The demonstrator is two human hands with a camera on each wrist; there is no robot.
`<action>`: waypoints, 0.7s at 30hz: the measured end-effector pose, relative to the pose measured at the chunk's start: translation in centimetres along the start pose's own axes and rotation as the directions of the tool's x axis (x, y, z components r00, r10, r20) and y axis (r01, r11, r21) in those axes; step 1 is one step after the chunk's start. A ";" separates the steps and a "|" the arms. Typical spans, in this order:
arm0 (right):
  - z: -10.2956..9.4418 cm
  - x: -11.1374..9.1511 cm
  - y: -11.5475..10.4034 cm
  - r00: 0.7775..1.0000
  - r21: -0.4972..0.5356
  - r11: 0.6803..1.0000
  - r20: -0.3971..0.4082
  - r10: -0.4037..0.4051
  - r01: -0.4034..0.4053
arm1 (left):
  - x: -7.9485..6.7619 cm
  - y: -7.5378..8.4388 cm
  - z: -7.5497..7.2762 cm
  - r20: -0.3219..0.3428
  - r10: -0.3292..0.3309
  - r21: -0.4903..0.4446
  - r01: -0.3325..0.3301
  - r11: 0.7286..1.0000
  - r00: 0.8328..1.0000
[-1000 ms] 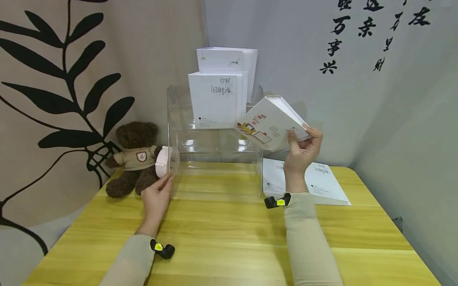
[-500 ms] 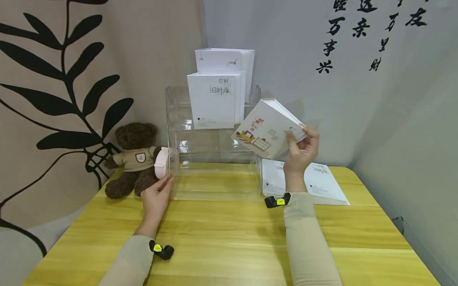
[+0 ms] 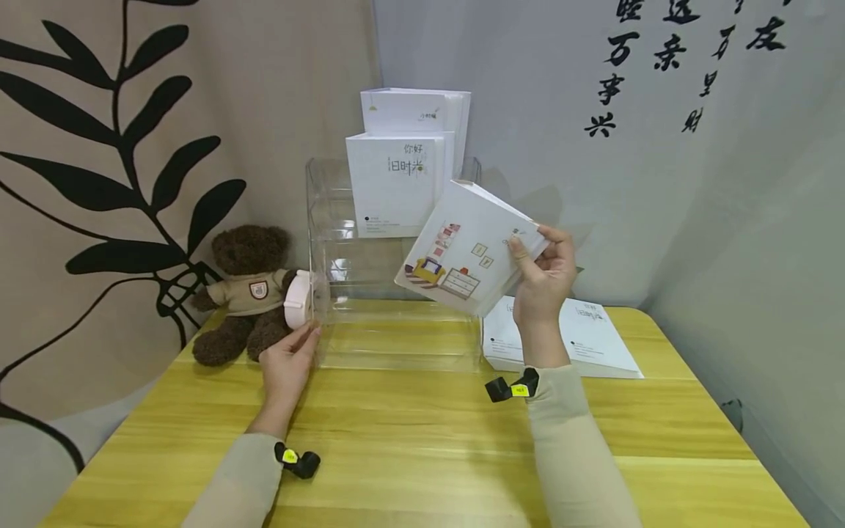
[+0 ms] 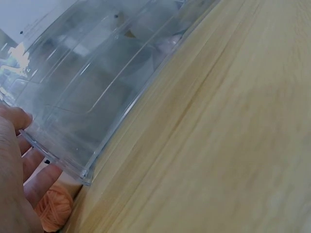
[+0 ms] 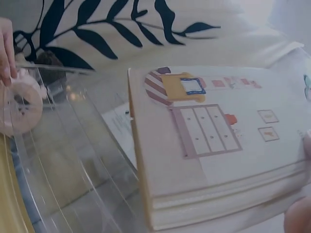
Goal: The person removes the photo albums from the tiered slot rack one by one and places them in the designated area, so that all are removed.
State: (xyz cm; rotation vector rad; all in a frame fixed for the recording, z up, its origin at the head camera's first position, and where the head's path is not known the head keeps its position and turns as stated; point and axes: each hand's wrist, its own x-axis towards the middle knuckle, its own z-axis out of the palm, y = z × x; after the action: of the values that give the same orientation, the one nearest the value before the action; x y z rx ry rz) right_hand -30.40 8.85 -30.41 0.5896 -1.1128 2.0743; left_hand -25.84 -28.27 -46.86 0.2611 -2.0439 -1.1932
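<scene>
Look, the left hand (image 3: 288, 364) is pinching the clear rack (image 3: 370, 271), the right hand (image 3: 544, 282) a book (image 3: 458, 253) in front of it.

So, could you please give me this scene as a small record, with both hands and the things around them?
left hand: pinches edge of clear plastic tiered stand
right hand: holds thick white book with furniture drawing, tilted, in front of the stand
on stand: upright white books
right of stand: white printed covers, lying on yellow wooden table
left of stand: brown plush bear in beige shirt; pale pink round object
left wrist view: orange yarn-like ball near left hand
</scene>
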 end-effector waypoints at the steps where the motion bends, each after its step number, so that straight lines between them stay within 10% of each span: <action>1: 0.0 -0.1 -0.3 1.000 0.002 1.000 0.010 0.019 -0.019 | 0.0 0.0 0.0 -0.001 0.000 0.003 0.000 1.000 1.000; 21: -1.0 -2.5 -2.1 0.955 -0.069 0.962 0.116 0.272 -0.266 | 0.0 -0.1 0.1 0.005 -0.002 0.010 0.002 1.000 1.000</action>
State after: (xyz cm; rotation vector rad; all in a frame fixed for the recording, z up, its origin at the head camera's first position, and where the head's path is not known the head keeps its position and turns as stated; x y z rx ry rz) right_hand -27.25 9.52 -31.52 0.5746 -1.3821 2.2543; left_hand -25.92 -28.28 -46.92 0.2655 -2.0549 -1.1856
